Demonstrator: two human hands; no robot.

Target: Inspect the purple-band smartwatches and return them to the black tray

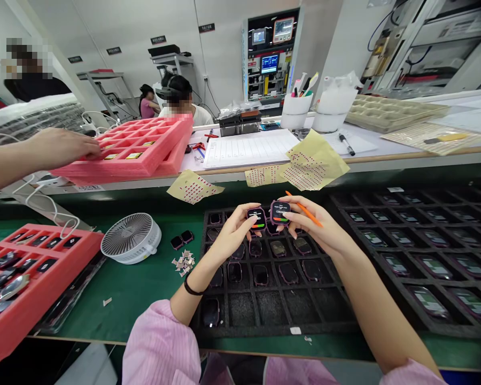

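Note:
My left hand pinches a smartwatch body with a lit screen. A second smartwatch body, also lit, is between the thumb and fingers of my right hand. Both screens show small white text above a coloured strip, and the text is too small to read. An orange stick-like tool rests across my right hand. The two watches are held side by side above a black foam tray, whose compartments hold several dark-screened watch bodies.
Right of it lies another black tray of watch parts. At left are a white fan, two loose watch bodies, small pale pieces and a pink foam tray. Another person's hand touches pink trays on the shelf.

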